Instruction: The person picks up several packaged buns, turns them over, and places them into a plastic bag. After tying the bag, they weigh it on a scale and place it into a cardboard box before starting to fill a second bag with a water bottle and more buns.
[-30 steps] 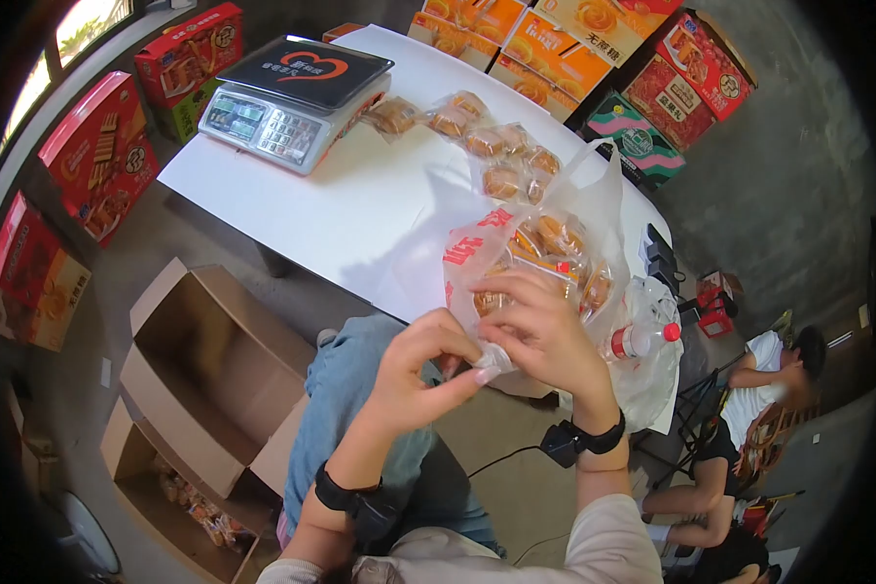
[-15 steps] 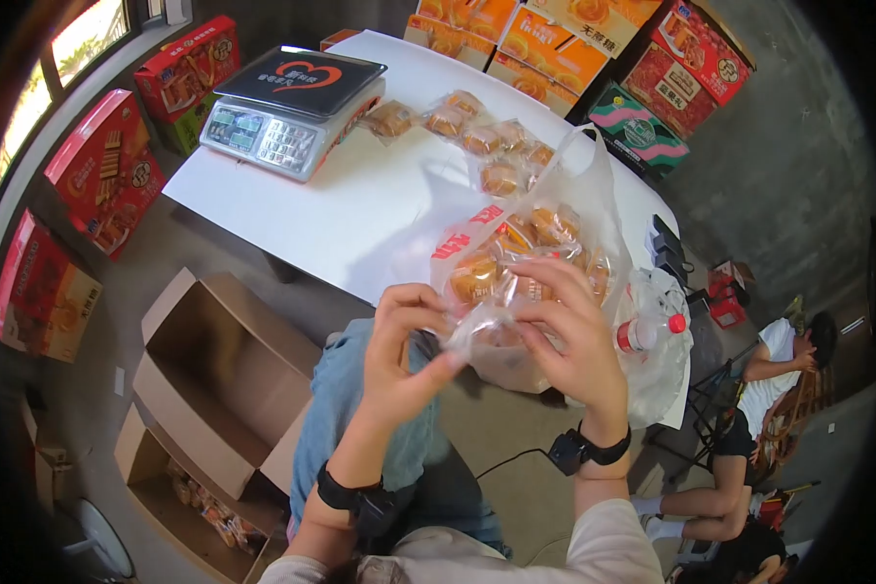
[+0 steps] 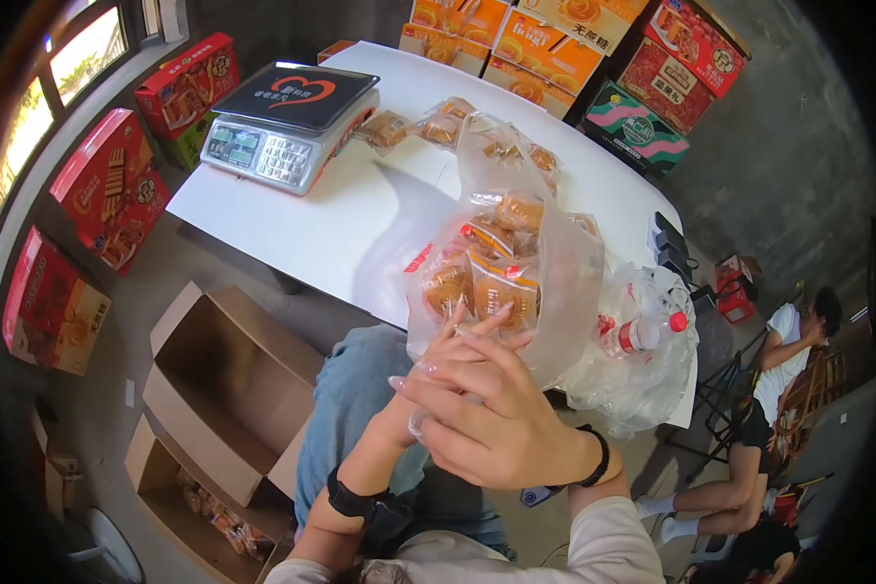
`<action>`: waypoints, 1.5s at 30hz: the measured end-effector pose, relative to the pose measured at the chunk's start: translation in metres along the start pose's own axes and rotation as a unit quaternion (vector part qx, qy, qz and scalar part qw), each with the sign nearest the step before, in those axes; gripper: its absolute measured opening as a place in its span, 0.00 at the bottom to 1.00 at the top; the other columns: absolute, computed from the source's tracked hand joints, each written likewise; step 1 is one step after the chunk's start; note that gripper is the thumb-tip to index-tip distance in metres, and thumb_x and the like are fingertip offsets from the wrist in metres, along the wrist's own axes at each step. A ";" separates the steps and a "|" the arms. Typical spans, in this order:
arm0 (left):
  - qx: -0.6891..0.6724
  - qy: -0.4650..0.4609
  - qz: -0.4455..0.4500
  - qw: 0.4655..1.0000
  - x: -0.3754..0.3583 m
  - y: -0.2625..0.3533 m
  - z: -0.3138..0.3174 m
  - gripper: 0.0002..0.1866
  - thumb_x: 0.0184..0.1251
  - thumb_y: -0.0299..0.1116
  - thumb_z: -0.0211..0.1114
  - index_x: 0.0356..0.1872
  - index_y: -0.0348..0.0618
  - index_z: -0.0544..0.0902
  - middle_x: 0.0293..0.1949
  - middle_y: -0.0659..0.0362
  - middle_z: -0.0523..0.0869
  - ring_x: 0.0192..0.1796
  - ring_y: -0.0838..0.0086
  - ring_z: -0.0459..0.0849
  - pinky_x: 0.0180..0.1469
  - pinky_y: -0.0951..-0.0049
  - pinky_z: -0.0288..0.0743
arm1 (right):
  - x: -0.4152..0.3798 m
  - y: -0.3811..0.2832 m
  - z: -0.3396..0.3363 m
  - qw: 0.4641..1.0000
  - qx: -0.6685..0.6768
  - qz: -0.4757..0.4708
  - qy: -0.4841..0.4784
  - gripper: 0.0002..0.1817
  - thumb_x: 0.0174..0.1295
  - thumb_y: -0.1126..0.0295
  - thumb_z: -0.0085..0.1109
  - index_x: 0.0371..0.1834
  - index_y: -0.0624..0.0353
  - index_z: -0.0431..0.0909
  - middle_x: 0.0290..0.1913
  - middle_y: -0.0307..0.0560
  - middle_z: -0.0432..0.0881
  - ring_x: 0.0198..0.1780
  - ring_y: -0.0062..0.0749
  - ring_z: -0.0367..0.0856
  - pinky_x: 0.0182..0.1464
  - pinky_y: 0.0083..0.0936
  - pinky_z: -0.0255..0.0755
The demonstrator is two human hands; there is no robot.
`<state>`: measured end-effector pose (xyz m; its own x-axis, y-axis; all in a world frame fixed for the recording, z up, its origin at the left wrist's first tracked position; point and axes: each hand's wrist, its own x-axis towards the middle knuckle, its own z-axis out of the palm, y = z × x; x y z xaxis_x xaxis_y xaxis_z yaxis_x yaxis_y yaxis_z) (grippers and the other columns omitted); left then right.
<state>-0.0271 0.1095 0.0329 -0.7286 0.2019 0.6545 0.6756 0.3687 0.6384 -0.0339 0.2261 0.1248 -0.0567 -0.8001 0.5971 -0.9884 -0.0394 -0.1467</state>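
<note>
My left hand [image 3: 395, 426] points toward the near side of a thin plastic bag [image 3: 574, 282], its fingers stretched and partly covered. Across it lies my right hand [image 3: 492, 423], fingers extended and somewhat apart, with a ring on one finger. I see nothing held in either hand. The bag stands at the table's near edge with its mouth loose and open. Inside it are several individually wrapped breads [image 3: 504, 292]; the fingertips reach the lowest ones, though whether they touch cannot be made out. More wrapped breads [image 3: 448, 122] lie on the table behind the bag.
A digital scale [image 3: 287, 131] stands on the left of the white table [image 3: 311, 229]. Right of the bag, a bottle [image 3: 642, 336] lies on clear plastic. Cardboard boxes [image 3: 234, 380] sit on the floor at left, one holding wrapped items. A seated person [image 3: 784, 350] is at far right.
The twisted clear plastic between my fingers is no longer seen there. My hands have come together, right over left. The bag's upper part has shifted left and its breads show more openly.
</note>
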 end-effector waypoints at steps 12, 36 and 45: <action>-0.097 0.019 -0.051 0.994 -0.005 0.000 0.002 0.11 0.58 0.32 0.56 0.40 0.44 0.80 0.50 0.59 0.80 0.64 0.60 0.64 0.68 0.50 0.40 | 0.010 0.039 -0.064 0.996 0.026 0.069 -0.058 0.12 0.44 0.71 0.59 0.35 0.57 0.78 0.44 0.46 0.78 0.53 0.43 0.72 0.58 0.46 0.60; -0.133 0.004 -0.029 0.991 0.002 -0.001 -0.003 0.09 0.56 0.29 0.54 0.36 0.45 0.80 0.48 0.59 0.81 0.65 0.63 0.65 0.67 0.51 0.43 | 0.024 0.327 0.010 0.858 0.014 0.510 -0.063 0.18 0.53 0.58 0.57 0.35 0.65 0.81 0.37 0.49 0.80 0.37 0.28 0.75 0.39 0.22 0.68; -0.214 0.117 -0.057 0.968 -0.005 -0.013 -0.003 0.08 0.62 0.26 0.47 0.32 0.39 0.77 0.45 0.53 0.82 0.63 0.58 0.66 0.68 0.49 0.40 | 0.049 0.275 -0.040 0.763 0.483 0.287 0.320 0.16 0.62 0.66 0.38 0.16 0.56 0.67 0.22 0.44 0.74 0.32 0.34 0.78 0.51 0.29 0.66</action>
<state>-0.0319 0.1008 0.0230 -0.7897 -0.0469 0.6117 0.6135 -0.0435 0.7885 -0.3143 0.2004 0.1449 -0.8040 -0.4078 0.4327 -0.2273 -0.4617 -0.8574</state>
